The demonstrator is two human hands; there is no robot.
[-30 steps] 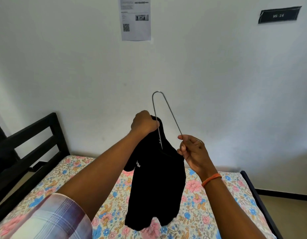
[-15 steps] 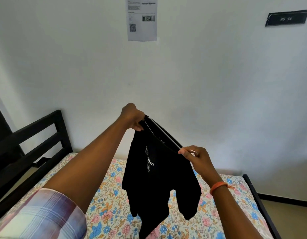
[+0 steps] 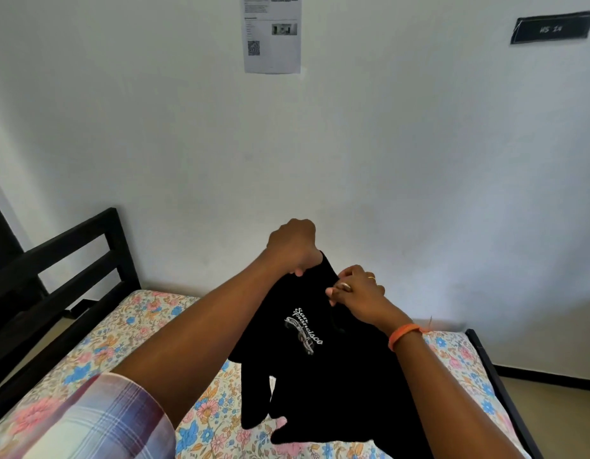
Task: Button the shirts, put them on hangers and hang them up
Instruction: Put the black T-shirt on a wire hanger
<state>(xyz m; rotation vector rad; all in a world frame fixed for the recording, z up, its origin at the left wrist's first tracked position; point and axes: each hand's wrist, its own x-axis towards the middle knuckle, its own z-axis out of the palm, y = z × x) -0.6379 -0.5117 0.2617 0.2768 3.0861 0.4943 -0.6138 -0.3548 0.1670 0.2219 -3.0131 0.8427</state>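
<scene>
Lowered now, both hands bunch the limp black printed shirt point(image 3: 306, 359): left hand point(image 3: 293, 246) fisted on its top, right fingers point(image 3: 340, 291) pinching just beside; best gripped at shoulders.

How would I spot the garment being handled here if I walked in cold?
Start at the bed with the floral sheet standing against the white wall. Above it, the left hand and the right hand both grip a black shirt near its top, the rest hanging toward the sheet. It is the only plain dark cloth there, with white script lettering on it.
</scene>
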